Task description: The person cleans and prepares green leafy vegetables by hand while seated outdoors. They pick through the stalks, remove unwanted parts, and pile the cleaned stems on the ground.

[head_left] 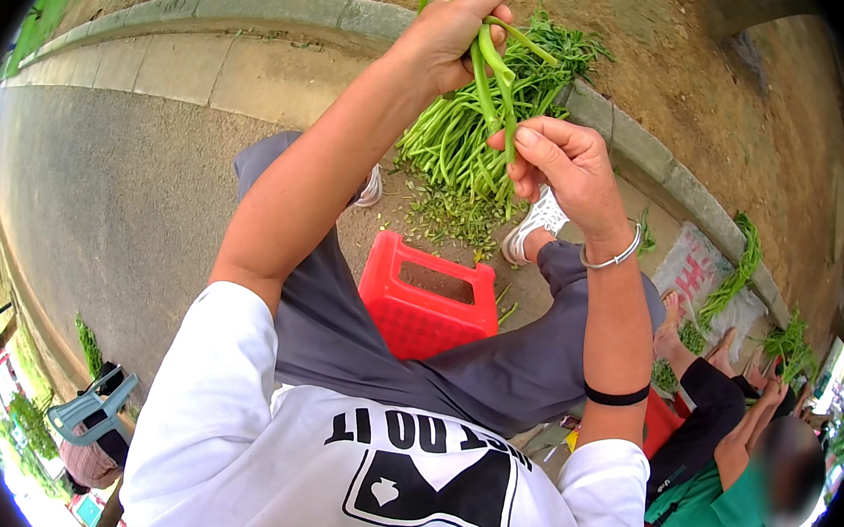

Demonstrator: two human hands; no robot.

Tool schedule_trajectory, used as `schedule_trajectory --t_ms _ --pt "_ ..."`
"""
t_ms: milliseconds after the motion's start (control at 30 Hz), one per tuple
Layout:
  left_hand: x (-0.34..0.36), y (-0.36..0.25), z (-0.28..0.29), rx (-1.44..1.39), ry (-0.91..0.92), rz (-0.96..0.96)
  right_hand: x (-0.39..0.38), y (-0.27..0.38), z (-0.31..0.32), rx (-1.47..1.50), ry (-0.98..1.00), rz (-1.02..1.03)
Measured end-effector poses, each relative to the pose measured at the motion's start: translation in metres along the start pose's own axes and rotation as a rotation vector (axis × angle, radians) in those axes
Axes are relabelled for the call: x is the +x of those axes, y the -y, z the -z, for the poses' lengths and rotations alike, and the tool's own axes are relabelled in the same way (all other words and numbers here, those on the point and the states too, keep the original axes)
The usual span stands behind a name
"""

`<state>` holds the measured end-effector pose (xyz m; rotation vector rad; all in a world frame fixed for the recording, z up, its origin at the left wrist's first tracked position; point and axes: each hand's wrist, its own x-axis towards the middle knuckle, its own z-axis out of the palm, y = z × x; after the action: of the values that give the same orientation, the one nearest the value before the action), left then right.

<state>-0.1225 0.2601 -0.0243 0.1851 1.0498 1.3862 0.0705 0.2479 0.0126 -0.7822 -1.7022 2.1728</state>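
Observation:
My left hand (459, 34) is closed around a few long green vegetable stems (488, 81), probably water spinach, holding them up in front of me. Just below, to the right, my right hand (568, 168) pinches the lower end of one stem between thumb and fingers. Under both hands, a large heap of the same leafy greens (445, 137) lies on the ground, stems toward me and leaves toward the curb. Small cut or broken green bits (458, 217) are scattered at its near side, between my shoes.
A red plastic stool (428, 309) stands between my knees. Beyond the heap runs a stone curb (348, 18) with bare soil behind it. At right, another person in a green shirt (717, 505) sits beside more greens (737, 276). A grey-blue chair (92, 415) is at lower left.

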Motion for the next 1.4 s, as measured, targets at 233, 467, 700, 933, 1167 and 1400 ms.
schedule_trajectory --t_ms 233,467,700,933,1167,1400 --pt "-0.004 0.002 -0.004 0.073 -0.010 -0.024 -0.002 0.002 -0.002 -0.018 -0.011 -0.032" --pt "-0.015 -0.003 -0.010 0.129 0.048 -0.080 -0.001 0.001 0.002 -0.156 -0.076 -0.067" --pt "-0.008 0.001 -0.002 0.015 0.034 -0.049 0.002 -0.004 0.005 -0.187 -0.250 0.011" --pt "-0.005 0.002 -0.002 -0.001 -0.005 -0.067 0.003 -0.006 0.003 -0.115 -0.364 0.027" --pt "-0.009 -0.001 -0.007 0.005 0.005 -0.081 0.004 -0.006 0.002 -0.043 -0.413 0.018" --pt "-0.004 -0.021 0.004 -0.065 0.047 -0.092 0.003 -0.004 0.023 0.002 -0.499 0.010"
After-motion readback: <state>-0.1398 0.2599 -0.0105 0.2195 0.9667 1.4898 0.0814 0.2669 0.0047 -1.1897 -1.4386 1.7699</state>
